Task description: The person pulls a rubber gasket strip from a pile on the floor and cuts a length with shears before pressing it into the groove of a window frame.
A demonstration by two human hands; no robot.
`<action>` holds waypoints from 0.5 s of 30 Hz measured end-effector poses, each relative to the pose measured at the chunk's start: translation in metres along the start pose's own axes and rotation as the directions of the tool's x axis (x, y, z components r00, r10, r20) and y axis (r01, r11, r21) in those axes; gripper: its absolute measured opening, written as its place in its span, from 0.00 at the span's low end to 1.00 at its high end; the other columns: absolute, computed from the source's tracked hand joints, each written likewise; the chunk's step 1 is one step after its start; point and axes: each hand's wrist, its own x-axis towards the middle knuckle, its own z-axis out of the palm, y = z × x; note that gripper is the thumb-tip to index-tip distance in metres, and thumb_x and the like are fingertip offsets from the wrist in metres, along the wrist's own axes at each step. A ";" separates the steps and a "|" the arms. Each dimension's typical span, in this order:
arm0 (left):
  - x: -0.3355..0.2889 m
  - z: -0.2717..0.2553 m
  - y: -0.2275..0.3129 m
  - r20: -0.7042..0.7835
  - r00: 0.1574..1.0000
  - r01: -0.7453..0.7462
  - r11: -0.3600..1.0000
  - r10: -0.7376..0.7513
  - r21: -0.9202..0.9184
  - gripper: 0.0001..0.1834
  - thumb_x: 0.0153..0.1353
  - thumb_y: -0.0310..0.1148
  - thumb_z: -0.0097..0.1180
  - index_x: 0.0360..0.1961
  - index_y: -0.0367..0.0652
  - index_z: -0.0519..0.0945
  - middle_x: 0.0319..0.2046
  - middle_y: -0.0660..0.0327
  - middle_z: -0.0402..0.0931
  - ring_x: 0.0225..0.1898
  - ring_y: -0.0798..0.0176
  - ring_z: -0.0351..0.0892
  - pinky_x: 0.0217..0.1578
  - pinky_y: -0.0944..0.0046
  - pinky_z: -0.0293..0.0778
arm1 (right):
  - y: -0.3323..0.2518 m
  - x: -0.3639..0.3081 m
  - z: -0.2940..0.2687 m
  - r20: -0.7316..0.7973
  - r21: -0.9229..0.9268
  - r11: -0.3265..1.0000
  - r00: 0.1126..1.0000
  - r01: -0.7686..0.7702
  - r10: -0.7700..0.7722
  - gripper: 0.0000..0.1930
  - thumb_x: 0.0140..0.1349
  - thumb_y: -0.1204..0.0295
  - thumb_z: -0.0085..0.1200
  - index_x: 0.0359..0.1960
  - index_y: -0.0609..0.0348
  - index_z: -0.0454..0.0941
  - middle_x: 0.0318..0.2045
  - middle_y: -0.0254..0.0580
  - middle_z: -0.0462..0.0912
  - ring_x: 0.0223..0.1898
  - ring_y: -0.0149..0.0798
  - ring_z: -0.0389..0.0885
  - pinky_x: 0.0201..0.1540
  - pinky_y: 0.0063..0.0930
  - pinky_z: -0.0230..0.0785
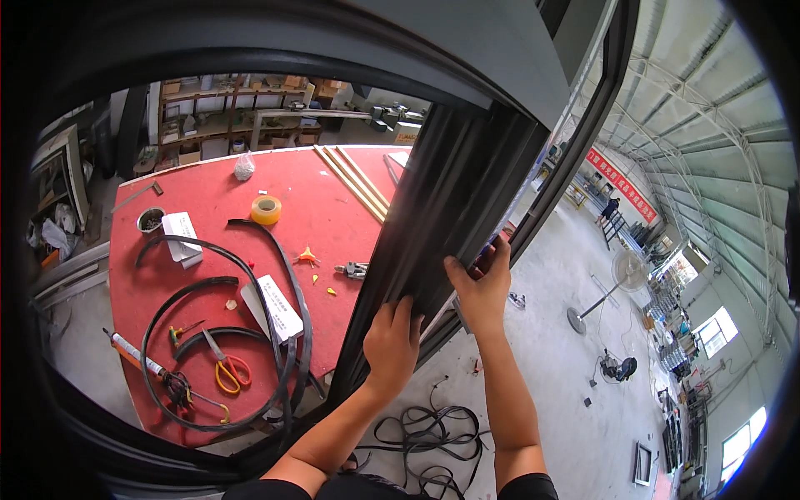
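Observation:
A dark window or door frame (429, 200) rises in front of me, its upright grooved with long channels. My left hand (390, 346) is at the lower part of this upright, fingers bent and pressed together against a groove. Whatever those fingertips pinch is hidden. Higher and to the right, my right hand (485, 292) grips the upright's edge, thumb on the near face and fingers curled round the side. Below my hands, a tangled black strip (408, 446) lies on the floor.
Through the frame shows a red-topped table (200, 300) with black rubber strips (302, 325), scissors (229, 371), a caulking gun (133, 350), a tape roll (266, 210) and pliers (353, 270). On the right stand a pedestal fan (604, 308) and, farther off, another person (611, 208).

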 end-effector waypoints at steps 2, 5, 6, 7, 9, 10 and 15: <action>-0.003 -0.001 -0.001 0.007 1.000 0.008 1.000 -0.008 0.002 0.19 0.55 0.30 0.63 0.48 0.41 0.76 0.38 0.53 0.76 0.35 0.46 0.78 0.33 0.53 0.74 | -0.001 -0.001 0.002 -0.005 -0.008 1.000 1.000 -0.003 0.003 0.31 0.54 0.76 0.63 0.59 0.66 0.61 0.41 0.45 0.80 0.41 0.34 0.81 0.43 0.28 0.75; 0.000 -0.003 -0.004 0.000 1.000 0.001 1.000 -0.001 0.019 0.18 0.55 0.30 0.63 0.47 0.41 0.77 0.38 0.53 0.76 0.35 0.46 0.78 0.32 0.53 0.74 | -0.006 -0.006 0.004 -0.005 0.094 0.996 1.000 -0.009 0.010 0.31 0.54 0.76 0.63 0.58 0.65 0.62 0.42 0.43 0.80 0.41 0.34 0.80 0.43 0.28 0.75; -0.001 -0.003 -0.004 -0.004 1.000 -0.002 1.000 0.002 0.026 0.18 0.55 0.30 0.63 0.47 0.41 0.77 0.38 0.53 0.76 0.35 0.46 0.78 0.32 0.54 0.74 | -0.007 -0.009 0.005 -0.004 0.147 0.989 1.000 -0.012 0.012 0.30 0.54 0.76 0.63 0.58 0.65 0.62 0.43 0.43 0.80 0.41 0.34 0.80 0.43 0.27 0.74; -0.002 -0.001 -0.003 -0.009 1.000 -0.002 1.000 0.002 0.027 0.18 0.55 0.30 0.64 0.47 0.41 0.77 0.38 0.53 0.76 0.34 0.46 0.78 0.32 0.54 0.74 | -0.004 -0.012 0.005 -0.011 0.073 0.997 1.000 -0.005 0.006 0.32 0.53 0.75 0.64 0.58 0.66 0.62 0.42 0.45 0.80 0.40 0.35 0.80 0.42 0.29 0.75; -0.003 0.002 -0.004 -0.008 1.000 -0.011 1.000 0.011 0.010 0.18 0.54 0.30 0.64 0.47 0.40 0.77 0.38 0.53 0.76 0.35 0.46 0.78 0.32 0.54 0.74 | 0.007 -0.017 0.005 -0.023 -0.075 0.997 1.000 0.006 -0.007 0.34 0.51 0.72 0.66 0.58 0.67 0.62 0.41 0.48 0.81 0.40 0.39 0.82 0.41 0.31 0.75; -0.007 0.001 -0.006 0.002 1.000 -0.009 1.000 0.009 0.004 0.18 0.54 0.30 0.64 0.47 0.40 0.77 0.38 0.53 0.76 0.35 0.46 0.78 0.32 0.54 0.74 | 0.011 -0.016 0.005 -0.028 -0.058 0.998 0.999 -0.019 0.017 0.34 0.51 0.71 0.67 0.58 0.67 0.62 0.39 0.48 0.81 0.38 0.39 0.82 0.40 0.32 0.75; -0.015 0.003 -0.016 0.039 0.999 0.010 0.999 -0.012 0.050 0.19 0.55 0.34 0.64 0.47 0.42 0.76 0.35 0.53 0.75 0.34 0.46 0.77 0.31 0.53 0.74 | 0.012 -0.018 0.010 -0.016 0.014 0.999 0.999 0.033 -0.033 0.33 0.51 0.71 0.66 0.57 0.67 0.63 0.38 0.49 0.81 0.38 0.41 0.82 0.41 0.31 0.75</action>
